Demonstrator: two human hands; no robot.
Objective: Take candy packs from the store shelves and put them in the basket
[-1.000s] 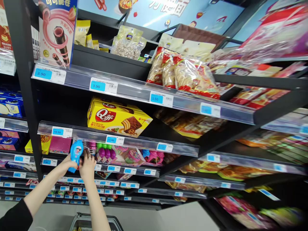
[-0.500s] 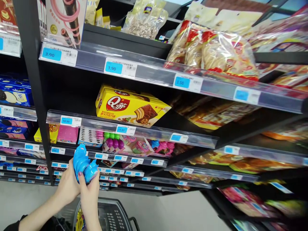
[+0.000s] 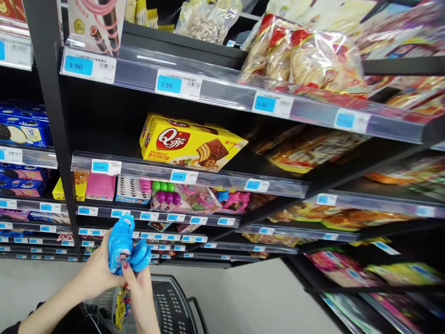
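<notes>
- Grip: closed by both of my hands on a cluster of glossy bright-blue moulded plastic pieces [image 3: 121,242], located at lower left of the frame.
- Left hand [image 3: 100,265]: wrapped around the left side and underside of the cluster.
- Right hand [image 3: 141,285]: holds the cluster from the lower right; my thumb, with a dark red nail, lies below a small printed picture on the front.
- Dark grey slotted plastic basket [image 3: 175,301]: below my hands, at the bottom of the frame, with gold and multicoloured shiny packets [image 3: 120,308] inside.
- Flat-topped pink cardboard box [image 3: 100,187]: on a shelf above my hands, left of centre, next to a white-and-blue carton [image 3: 132,190].
- Long yellow cardboard box [image 3: 191,143] with a red emblem: one shelf higher, near frame centre.
</notes>
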